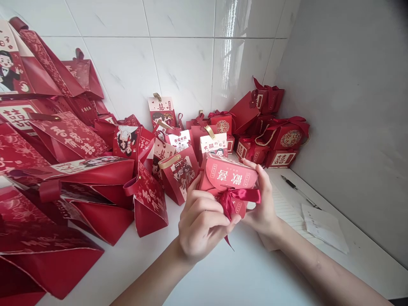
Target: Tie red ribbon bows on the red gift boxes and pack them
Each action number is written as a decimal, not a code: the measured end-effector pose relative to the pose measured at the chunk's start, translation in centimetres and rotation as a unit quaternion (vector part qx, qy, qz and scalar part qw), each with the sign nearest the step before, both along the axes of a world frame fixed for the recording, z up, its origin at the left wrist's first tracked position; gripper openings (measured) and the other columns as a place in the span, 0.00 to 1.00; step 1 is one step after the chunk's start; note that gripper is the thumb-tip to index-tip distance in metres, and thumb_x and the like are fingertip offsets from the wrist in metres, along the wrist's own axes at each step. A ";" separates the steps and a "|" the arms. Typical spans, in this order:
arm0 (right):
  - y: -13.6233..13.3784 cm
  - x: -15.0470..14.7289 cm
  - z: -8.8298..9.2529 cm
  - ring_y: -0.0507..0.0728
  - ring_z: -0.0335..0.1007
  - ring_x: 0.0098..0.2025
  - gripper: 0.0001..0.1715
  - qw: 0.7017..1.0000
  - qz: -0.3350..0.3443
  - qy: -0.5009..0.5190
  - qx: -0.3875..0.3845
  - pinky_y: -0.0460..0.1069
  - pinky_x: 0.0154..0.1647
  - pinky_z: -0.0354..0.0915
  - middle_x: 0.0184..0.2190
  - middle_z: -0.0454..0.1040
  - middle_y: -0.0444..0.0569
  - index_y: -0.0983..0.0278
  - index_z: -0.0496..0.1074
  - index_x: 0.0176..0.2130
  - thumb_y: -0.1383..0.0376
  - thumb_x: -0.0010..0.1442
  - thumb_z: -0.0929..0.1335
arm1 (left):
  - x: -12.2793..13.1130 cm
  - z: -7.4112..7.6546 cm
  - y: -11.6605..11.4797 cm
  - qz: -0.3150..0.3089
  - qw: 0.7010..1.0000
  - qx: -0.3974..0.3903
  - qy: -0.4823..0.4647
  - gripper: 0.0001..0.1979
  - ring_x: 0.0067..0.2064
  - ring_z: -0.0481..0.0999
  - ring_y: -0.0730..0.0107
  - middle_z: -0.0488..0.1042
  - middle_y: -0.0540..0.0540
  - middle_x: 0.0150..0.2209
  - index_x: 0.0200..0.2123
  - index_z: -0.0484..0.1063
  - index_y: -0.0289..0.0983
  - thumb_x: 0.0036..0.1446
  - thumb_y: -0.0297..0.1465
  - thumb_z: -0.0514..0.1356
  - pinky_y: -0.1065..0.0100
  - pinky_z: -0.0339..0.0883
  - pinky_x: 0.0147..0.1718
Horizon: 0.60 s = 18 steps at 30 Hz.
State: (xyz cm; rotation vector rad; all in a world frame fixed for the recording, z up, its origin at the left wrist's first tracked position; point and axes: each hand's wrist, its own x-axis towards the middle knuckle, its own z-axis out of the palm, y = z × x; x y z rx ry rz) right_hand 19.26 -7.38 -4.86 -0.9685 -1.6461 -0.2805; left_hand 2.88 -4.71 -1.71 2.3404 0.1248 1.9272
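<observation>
A small red gift box point(229, 173) with white Chinese characters is held above the white table, tilted toward me. A dark red ribbon bow point(237, 199) is tied at its front, and one tail hangs below. My left hand point(202, 221) is closed around the box's left side, its fingers against the ribbon and the thumb side partly hidden. My right hand point(263, 202) grips the right side, fingers along the top edge and thumb underneath. Just behind the box stands a red and white gift box with a gold strap point(214, 144).
Many red gift boxes point(95, 204) are piled at the left. More ribbon-tied boxes point(288, 138) are stacked in the back right corner. On the right lie a black pen point(299, 191), lined paper point(288, 214) and a folded paper slip point(325, 227). A tiled wall point(181, 59) closes the back.
</observation>
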 end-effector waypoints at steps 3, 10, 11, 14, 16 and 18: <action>0.0 -0.1 0.1 0.70 0.52 0.61 0.57 1.000 -0.007 0.000 0.001 0.68 0.57 0.59 0.61 0.51 0.58 0.55 0.37 0.65 0.54 0.50 0.73 | 0.0 0.0 0.0 0.002 1.000 -0.003 0.000 0.09 0.29 0.68 0.74 0.65 0.54 0.23 0.28 0.63 0.38 0.53 0.25 0.62 0.66 0.70 0.29; 0.0 -0.1 0.3 0.71 0.54 0.60 0.56 1.000 -0.010 -0.011 0.023 0.69 0.57 0.58 0.60 0.53 0.59 0.57 0.38 0.65 0.56 0.50 0.73 | 0.2 0.0 0.0 -0.007 1.000 -0.002 -0.009 0.09 0.29 0.68 0.74 0.65 0.53 0.23 0.28 0.63 0.37 0.54 0.25 0.62 0.64 0.70 0.31; 0.0 -0.1 0.3 0.71 0.54 0.60 0.57 0.999 -0.013 -0.015 0.026 0.69 0.56 0.58 0.60 0.53 0.59 0.57 0.39 0.65 0.55 0.50 0.73 | 0.2 0.0 0.0 -0.007 1.000 -0.002 -0.010 0.09 0.29 0.68 0.74 0.65 0.53 0.23 0.27 0.63 0.37 0.54 0.25 0.62 0.64 0.70 0.31; 0.1 0.0 0.2 0.71 0.55 0.60 0.57 0.999 -0.014 -0.020 0.035 0.69 0.56 0.59 0.60 0.54 0.59 0.58 0.39 0.65 0.56 0.49 0.74 | 0.2 0.0 0.0 -0.008 1.000 -0.004 -0.014 0.09 0.29 0.68 0.74 0.65 0.53 0.23 0.27 0.63 0.37 0.54 0.24 0.61 0.64 0.70 0.31; 0.1 0.0 0.1 0.71 0.54 0.60 0.57 0.999 -0.010 -0.019 0.036 0.69 0.56 0.59 0.60 0.53 0.59 0.59 0.39 0.65 0.57 0.49 0.74 | 0.2 0.0 -0.1 -0.009 1.000 -0.005 -0.015 0.09 0.29 0.68 0.74 0.65 0.53 0.23 0.27 0.63 0.37 0.54 0.24 0.61 0.63 0.70 0.32; 0.1 0.0 0.1 0.71 0.54 0.60 0.58 0.999 -0.007 -0.017 0.037 0.68 0.56 0.59 0.60 0.53 0.59 0.59 0.39 0.65 0.58 0.49 0.74 | 0.1 0.0 -0.1 -0.009 1.000 -0.004 -0.014 0.09 0.29 0.68 0.73 0.65 0.53 0.23 0.27 0.63 0.37 0.54 0.24 0.62 0.64 0.69 0.30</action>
